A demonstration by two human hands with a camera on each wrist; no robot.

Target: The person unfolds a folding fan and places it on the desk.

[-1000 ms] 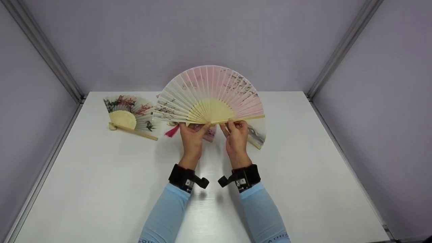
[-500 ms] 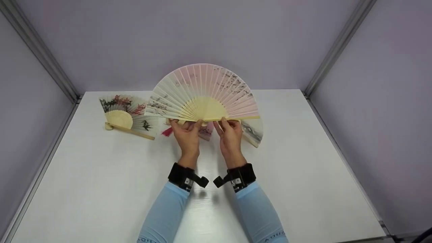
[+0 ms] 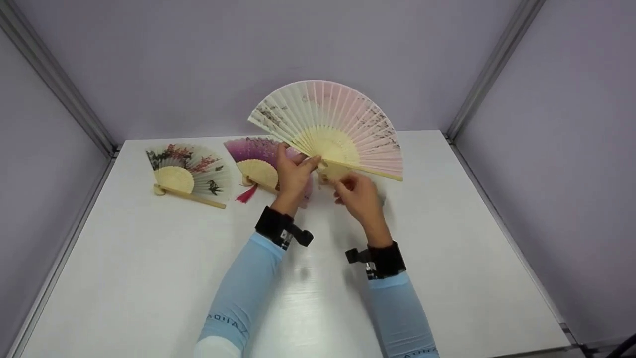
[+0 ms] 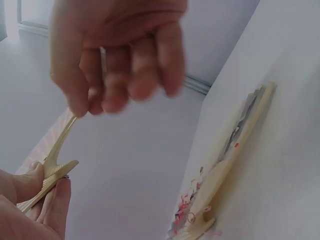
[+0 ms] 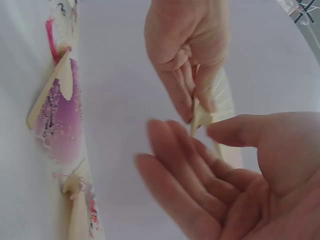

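Observation:
My left hand (image 3: 301, 163) pinches the pivot end of a spread pink-and-white paper fan (image 3: 332, 122) and holds it above the white table (image 3: 149, 258), tilted to the right. The left wrist view shows those fingers (image 4: 37, 192) gripping the bamboo end (image 4: 56, 167). My right hand (image 3: 349, 188) hovers just below the fan's lower guard stick, fingers relaxed and holding nothing. Its bare palm (image 5: 260, 185) faces up in the right wrist view, under the left hand (image 5: 186, 55).
A purple fan (image 3: 254, 153) with a red tassel (image 3: 246, 194) lies spread on the table behind my left hand. A floral fan (image 3: 186, 170) lies at the far left. Another fan (image 4: 235, 160) lies under my hands. Grey walls enclose three sides.
My right hand has let go of the pink fan and dropped back. The left hand alone has lifted the fan and swung it rightward, uncovering the purple fan.

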